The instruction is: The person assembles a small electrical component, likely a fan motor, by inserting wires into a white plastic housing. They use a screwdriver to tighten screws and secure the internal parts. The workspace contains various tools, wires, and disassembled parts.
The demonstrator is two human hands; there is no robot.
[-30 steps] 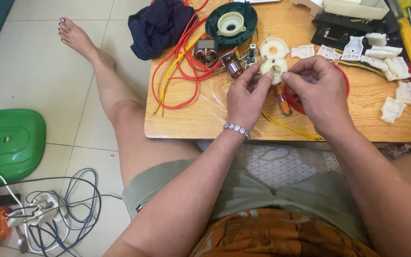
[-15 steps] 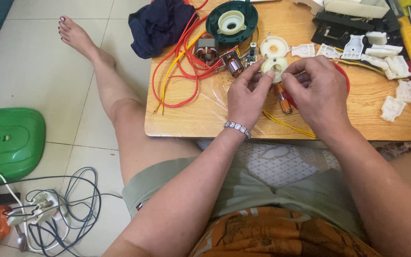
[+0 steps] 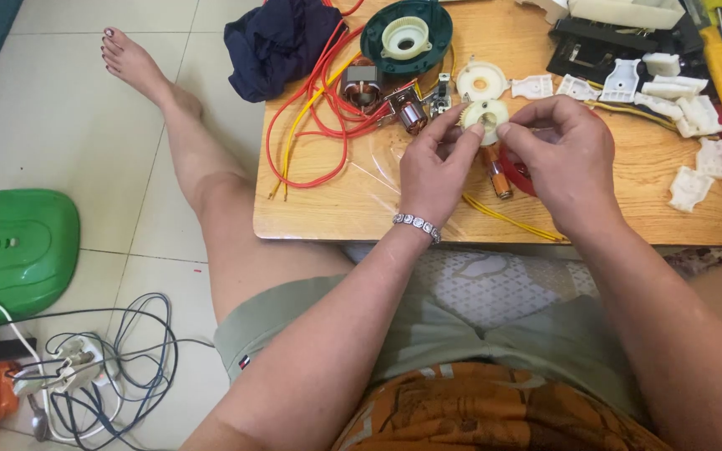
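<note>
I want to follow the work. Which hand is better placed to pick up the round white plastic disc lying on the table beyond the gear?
Probably the right hand: the white disc lies just beyond its fingertips, and the left hand pinches the white gear more firmly.

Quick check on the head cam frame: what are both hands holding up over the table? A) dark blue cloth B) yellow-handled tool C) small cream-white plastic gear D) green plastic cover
C: the left hand and right hand pinch a small cream-white plastic gear between their fingertips above the wooden table; the dark blue cloth lies untouched at the table's far left.
</note>
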